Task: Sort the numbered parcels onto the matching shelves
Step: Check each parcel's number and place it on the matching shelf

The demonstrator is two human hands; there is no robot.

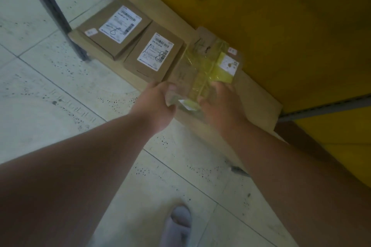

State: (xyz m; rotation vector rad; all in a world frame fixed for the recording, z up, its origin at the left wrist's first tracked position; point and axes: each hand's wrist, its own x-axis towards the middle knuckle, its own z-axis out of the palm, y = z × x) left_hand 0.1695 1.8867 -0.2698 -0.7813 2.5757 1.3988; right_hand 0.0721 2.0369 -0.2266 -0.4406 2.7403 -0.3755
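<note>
A cardboard parcel wrapped in yellow tape, with a handwritten 8 on top, is blurred over the low cardboard-lined shelf. My left hand grips its near left corner and my right hand grips its near right edge. Two flat brown parcels lie on the same shelf to the left: the nearer parcel has a white label marked 8, and the farther parcel carries a white label with a handwritten mark.
A yellow board hangs above the shelf at the right. A dark metal shelf post stands at the left on the speckled tile floor. My foot in a grey slipper shows at the bottom.
</note>
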